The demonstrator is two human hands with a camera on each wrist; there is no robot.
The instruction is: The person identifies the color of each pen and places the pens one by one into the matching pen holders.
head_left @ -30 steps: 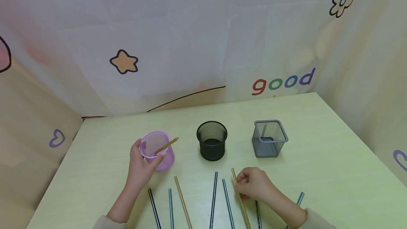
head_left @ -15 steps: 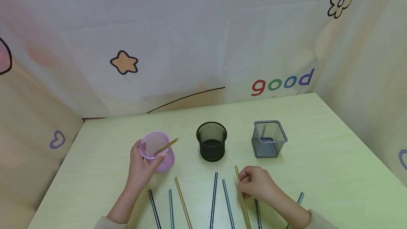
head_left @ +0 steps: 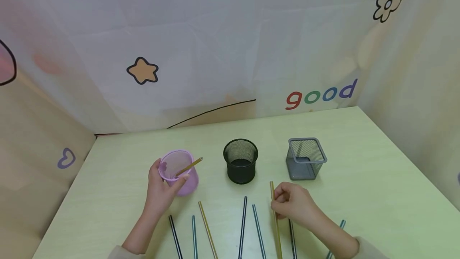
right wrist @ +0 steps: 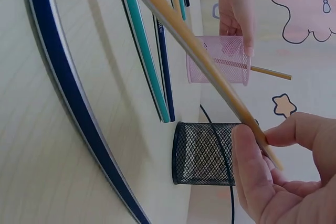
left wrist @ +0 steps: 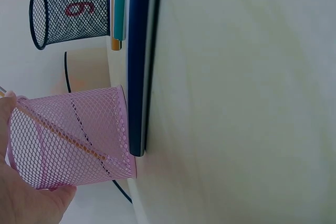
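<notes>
My left hand [head_left: 161,191] grips the pink mesh pen cup [head_left: 189,185] near its rim, thumb at the front. A yellow pencil [head_left: 191,166] leans inside that cup and sticks out past the rim. Between thumb and fingers, my right hand [head_left: 292,205] pinches another yellow pencil [right wrist: 210,74], whose upper end points away from me toward the cups. In the right wrist view this pencil slants across the picture, with the black mesh cup [right wrist: 202,153] behind it. A dark pencil [head_left: 292,237] lies on the table just under the right hand.
A round black mesh cup [head_left: 241,171] stands mid-table, and a square grey mesh cup [head_left: 302,169] to its right. Several pencils lie along the near side, among them a blue-green pencil [head_left: 258,231] and a yellow pencil [head_left: 207,229]. A printed curtain [head_left: 215,51] encloses the table.
My right hand has moved slightly right and away from me, with the yellow pencil shifting and turning straighter with it. The left hand and the pink cup have stayed put.
</notes>
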